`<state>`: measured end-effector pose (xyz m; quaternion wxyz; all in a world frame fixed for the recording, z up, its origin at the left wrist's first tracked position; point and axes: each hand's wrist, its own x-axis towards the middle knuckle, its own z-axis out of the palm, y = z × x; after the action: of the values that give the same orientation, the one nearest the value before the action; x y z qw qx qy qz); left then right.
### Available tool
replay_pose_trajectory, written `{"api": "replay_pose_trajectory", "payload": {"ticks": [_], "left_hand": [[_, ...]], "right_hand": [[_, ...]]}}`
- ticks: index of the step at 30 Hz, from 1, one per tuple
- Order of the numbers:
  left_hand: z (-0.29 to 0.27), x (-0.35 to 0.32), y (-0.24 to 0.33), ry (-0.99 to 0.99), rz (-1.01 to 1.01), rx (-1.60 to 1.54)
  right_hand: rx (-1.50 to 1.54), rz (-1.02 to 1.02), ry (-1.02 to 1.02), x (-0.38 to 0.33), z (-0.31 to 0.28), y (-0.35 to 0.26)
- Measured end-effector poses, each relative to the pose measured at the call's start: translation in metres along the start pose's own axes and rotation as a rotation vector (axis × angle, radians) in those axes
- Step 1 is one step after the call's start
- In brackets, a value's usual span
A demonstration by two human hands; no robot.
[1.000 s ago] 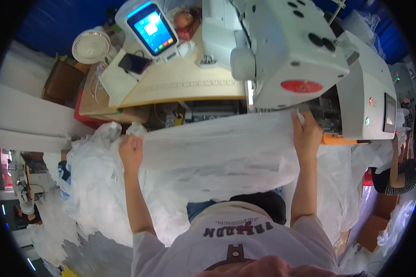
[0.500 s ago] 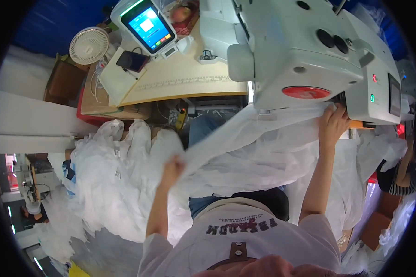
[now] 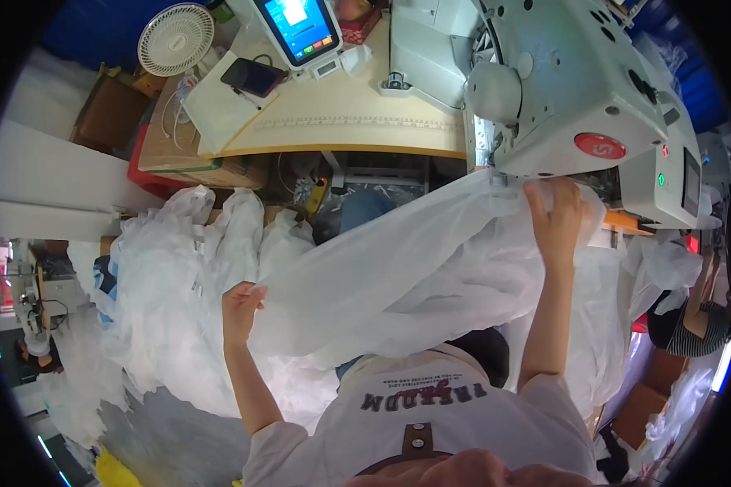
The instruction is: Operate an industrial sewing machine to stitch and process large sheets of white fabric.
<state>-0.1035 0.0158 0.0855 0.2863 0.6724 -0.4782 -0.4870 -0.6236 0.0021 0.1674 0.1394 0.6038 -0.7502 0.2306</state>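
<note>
White sheer fabric stretches from the sewing machine across my lap. My left hand is closed on its left edge, fingers pinched, drawing it out taut. Close to the needle area, my right hand lies on the fabric with thumb and fingers apart. The fingertips sit near the machine head's lower edge, partly hidden by fabric. The cloth passes under the presser foot area, where the contact is too small to make out.
A pale table with a ruler scale holds a phone, a lit touchscreen and a small fan. Heaped white fabric fills the left side. Other people sit at the far left and far right edges.
My left hand has moved left and slightly down, spreading the fabric wider. My right hand has shifted slightly left on the cloth. The whole view has also shifted.
</note>
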Motion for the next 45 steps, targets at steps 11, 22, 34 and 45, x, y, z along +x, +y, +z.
{"api": "replay_pose_trajectory", "payload": {"ticks": [11, 22, 34, 45], "left_hand": [[0.020, 0.066, -0.027, 0.388, 0.686, 0.439], [0.025, 0.074, 0.015, -0.151, 0.027, -0.391], [0.030, 0.092, 0.045, 0.154, 0.547, 0.360], [0.084, 0.126, 0.094, -0.246, 0.413, -0.174]], "right_hand": [[0.239, 0.123, -0.353, 0.008, 0.023, -0.029], [0.577, 0.533, -0.429, -0.085, -0.022, 0.070], [0.164, 0.161, 0.060, -0.010, -0.005, 0.014], [-0.335, 0.185, 0.107, -0.002, 0.009, 0.084]]}}
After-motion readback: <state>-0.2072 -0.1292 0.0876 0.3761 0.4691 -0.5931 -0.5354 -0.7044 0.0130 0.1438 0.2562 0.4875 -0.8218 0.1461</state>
